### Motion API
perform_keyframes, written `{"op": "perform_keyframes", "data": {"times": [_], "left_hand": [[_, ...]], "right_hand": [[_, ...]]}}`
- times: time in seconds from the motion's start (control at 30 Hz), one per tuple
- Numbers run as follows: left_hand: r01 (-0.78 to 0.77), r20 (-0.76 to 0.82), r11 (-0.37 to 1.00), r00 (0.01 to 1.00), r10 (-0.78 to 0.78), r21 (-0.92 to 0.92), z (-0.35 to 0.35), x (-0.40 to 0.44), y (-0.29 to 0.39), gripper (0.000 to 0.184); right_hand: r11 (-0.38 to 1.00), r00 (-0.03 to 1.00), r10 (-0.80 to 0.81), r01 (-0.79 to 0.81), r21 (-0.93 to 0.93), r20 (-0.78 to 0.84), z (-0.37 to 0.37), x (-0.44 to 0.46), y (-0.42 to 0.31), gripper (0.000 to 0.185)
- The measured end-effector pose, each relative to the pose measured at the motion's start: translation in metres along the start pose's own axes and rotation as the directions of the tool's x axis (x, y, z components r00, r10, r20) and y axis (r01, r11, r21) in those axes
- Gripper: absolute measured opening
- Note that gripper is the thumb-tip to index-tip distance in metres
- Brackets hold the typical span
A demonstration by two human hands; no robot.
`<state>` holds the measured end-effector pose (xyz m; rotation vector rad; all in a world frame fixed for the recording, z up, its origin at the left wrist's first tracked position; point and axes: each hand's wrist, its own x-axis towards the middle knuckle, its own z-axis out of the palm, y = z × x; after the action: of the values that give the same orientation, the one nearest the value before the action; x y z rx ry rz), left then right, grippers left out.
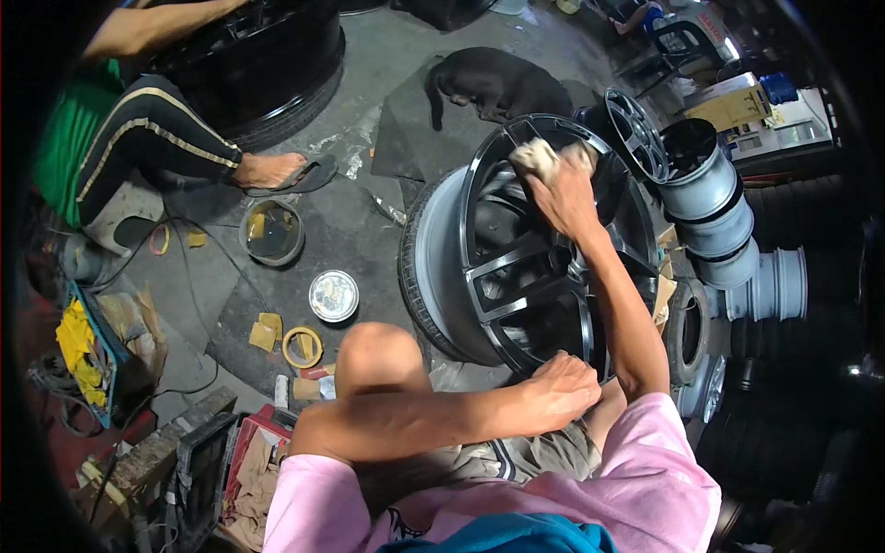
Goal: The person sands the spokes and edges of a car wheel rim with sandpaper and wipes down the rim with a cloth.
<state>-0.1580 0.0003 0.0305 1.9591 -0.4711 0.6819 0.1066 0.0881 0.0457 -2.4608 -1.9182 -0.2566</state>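
A black alloy wheel rim (498, 297) with polished spoke edges stands tilted in front of me, resting on a tyre (412, 249). My right hand (564, 192) is closed on a pale, crumpled cloth (536, 158), pressed to the rim's far edge. Across my lap reaches my left arm. My left hand (560, 391) is curled at the rim's near edge and seems to grip it, though the fingertips are hidden.
On the left a person in a green shirt (57, 175) sits by a large black wheel (267, 69). A black dog (502, 81) lies beyond the rim. A bucket (272, 232), a can (334, 295) and masking tape (302, 347) are on the floor. Silver rims (714, 217) stack up right.
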Motion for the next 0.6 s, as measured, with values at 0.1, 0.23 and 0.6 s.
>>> {"op": "perform_keyframes", "data": {"times": [0.1,0.23,0.6], "left_hand": [[-0.054,-0.060,0.998,0.997,0.052,-0.037,0.000,-0.002,0.002,0.010],[0.084,0.306,0.996,0.948,-0.085,0.017,-0.019,0.020,0.020,0.008],[0.040,0.215,0.997,0.975,-0.052,0.059,-0.019,-0.018,0.015,0.010]], "right_hand": [[0.916,0.896,0.323,-0.377,0.137,0.306,-0.008,-0.026,0.027,0.056],[0.903,0.862,0.367,-0.420,0.088,0.351,0.004,0.049,0.021,0.084],[0.942,0.997,-0.070,0.057,0.332,0.029,-0.003,-0.058,-0.070,0.056]]}}
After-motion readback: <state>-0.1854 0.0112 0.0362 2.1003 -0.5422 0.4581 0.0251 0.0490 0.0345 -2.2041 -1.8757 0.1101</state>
